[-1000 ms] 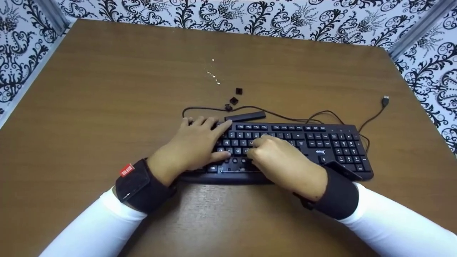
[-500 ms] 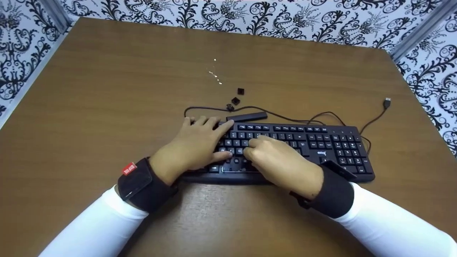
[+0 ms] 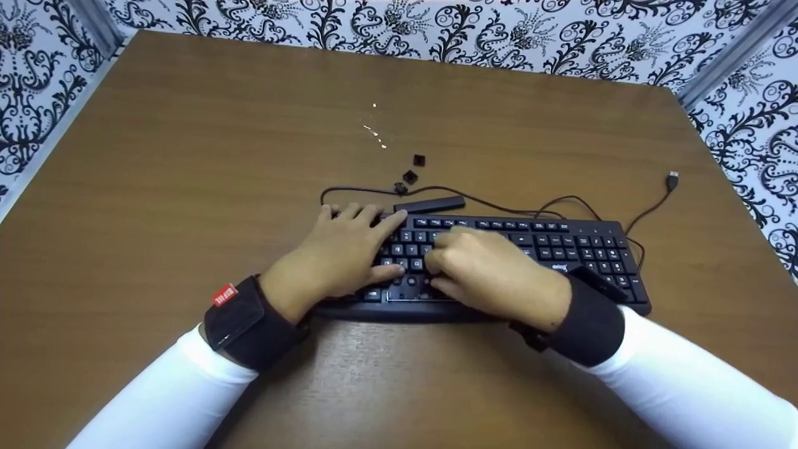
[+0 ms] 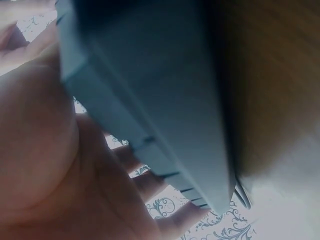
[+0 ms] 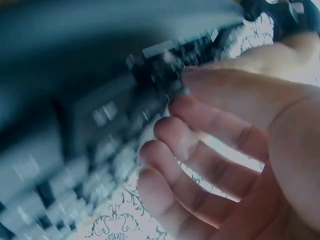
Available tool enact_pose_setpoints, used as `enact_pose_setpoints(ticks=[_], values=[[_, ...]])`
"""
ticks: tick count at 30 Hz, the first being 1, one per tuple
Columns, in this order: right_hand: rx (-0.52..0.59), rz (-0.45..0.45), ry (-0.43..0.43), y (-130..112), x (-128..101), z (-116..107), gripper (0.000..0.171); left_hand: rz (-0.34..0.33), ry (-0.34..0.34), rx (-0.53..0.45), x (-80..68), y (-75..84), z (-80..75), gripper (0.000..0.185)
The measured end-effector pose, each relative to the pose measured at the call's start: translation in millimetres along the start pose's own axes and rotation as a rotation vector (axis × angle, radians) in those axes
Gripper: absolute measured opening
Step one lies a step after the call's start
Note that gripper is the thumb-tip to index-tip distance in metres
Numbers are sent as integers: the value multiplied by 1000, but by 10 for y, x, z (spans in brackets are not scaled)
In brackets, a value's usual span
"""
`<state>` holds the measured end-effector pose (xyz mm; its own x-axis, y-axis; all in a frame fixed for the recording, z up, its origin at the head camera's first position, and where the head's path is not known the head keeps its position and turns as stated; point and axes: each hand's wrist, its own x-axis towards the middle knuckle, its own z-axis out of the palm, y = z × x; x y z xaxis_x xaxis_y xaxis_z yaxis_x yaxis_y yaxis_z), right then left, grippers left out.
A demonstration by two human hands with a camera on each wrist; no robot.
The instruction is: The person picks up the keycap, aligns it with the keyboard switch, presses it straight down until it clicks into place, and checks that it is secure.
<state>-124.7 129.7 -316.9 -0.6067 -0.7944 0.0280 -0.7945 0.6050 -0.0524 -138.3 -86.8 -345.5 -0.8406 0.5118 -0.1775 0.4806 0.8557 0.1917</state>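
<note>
A black keyboard lies on the brown table, seen close and blurred in the left wrist view and the right wrist view. My left hand rests flat on its left end, straight fingers reaching the far edge and thumb on the keys. My right hand hovers over the middle rows with curled fingers. In the right wrist view the thumb and forefinger of that hand close together on a key; the frame is blurred.
Three small loose black keycaps and a long black bar lie just behind the keyboard. Its cable loops behind it to a USB plug at the right. Patterned walls enclose the table.
My right hand has shifted a little up and left over the keys, its fingers curling tighter. The left hand and the keyboard have stayed in place.
</note>
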Motion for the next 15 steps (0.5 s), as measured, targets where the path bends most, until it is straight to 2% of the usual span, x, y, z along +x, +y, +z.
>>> enact_pose_setpoints(ticks=[3,6,11,15], values=[[54,22,22,111,98,-93,6,-4,-6,4,-5,4,-6,82],[100,85,39,282,226,-175,5,-9,-10,7,-2,7,-7,83],[166,251,8,599,415,-276,10,-11,-17,12,3,3,3,82],[166,320,-28,779,542,-306,16,-12,-19,18,-2,-1,3,82]])
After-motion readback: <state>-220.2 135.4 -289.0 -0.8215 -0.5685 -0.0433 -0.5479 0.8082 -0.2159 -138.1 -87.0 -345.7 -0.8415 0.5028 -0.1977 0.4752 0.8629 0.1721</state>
